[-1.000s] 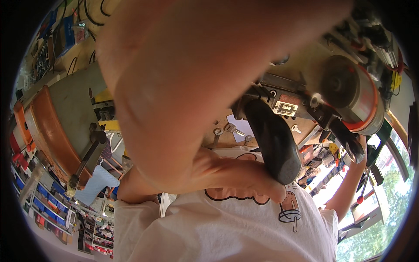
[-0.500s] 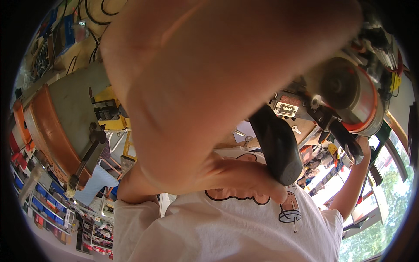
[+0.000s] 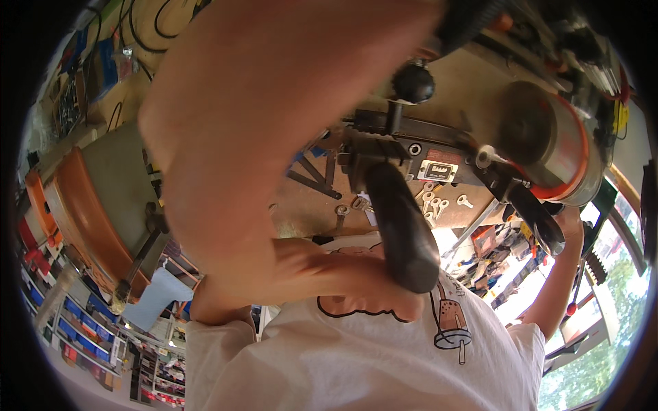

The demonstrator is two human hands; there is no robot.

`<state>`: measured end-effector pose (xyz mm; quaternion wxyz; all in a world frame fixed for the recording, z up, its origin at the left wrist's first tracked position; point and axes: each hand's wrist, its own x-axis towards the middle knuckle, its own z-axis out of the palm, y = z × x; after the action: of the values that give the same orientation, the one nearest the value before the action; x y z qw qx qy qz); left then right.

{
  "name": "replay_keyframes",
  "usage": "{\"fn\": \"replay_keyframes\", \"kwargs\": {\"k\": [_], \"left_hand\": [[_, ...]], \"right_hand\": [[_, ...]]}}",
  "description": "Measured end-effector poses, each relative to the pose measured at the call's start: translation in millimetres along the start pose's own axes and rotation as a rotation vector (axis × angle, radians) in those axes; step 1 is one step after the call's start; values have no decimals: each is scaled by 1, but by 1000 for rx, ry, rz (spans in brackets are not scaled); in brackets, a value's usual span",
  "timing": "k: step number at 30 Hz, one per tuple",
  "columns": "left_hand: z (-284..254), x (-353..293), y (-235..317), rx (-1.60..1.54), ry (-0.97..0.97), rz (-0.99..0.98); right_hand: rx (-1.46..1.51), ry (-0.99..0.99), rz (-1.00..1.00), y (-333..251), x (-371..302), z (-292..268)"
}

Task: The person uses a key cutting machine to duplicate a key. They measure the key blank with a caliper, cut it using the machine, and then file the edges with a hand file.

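My left hand (image 3: 226,137) looms large and blurred. Its thumb stretches right, with its tip against the end of a black handle (image 3: 404,233). The other fingers reach toward the upper edge beside a black ball knob (image 3: 413,83); their tips are cut off or unclear, so I cannot tell what they hold. The handle belongs to a clamp (image 3: 367,154) on a dark machine bar. My right hand (image 3: 571,218) is mostly hidden behind a blurred drum (image 3: 541,147) with an orange rim, near a second black handle (image 3: 538,219). Its fingers do not show.
Several loose keys (image 3: 432,201) lie on the brown bench top below a small metal plate (image 3: 439,171). Dark flat bars (image 3: 312,175) lie beside the clamp. Left stands a grey and copper-coloured rounded body (image 3: 75,226). Blue-binned shelves (image 3: 79,322) stand lower left, a window (image 3: 589,356) lower right.
My left hand has moved left, and the black handle at its thumb has shifted left too. The ball knob, clamp and keys now show. My right arm has hardly moved.
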<state>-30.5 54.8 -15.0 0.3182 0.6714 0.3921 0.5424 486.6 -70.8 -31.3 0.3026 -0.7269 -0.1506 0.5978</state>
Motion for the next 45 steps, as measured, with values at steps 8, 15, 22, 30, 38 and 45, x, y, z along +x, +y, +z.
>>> {"fn": "replay_keyframes", "kwargs": {"k": [8,15,22,30,38,45], "left_hand": [[12,-3,10,259,73,-68],[-19,-3,-1,-30,-27,-31],[-3,-3,5,257,-6,-79],[-17,0,2,265,-247,147],[-13,-3,-4,255,-268,139],[-14,-1,0,300,-260,91]], "right_hand": [[220,-197,-131,34,-10,2],[101,-90,-44,23,-6,-7],[5,92,72,14,-3,-1],[-78,-165,189,6,17,-29],[-120,-87,165,-4,31,-29],[-152,-53,180,-21,50,-13]]}}
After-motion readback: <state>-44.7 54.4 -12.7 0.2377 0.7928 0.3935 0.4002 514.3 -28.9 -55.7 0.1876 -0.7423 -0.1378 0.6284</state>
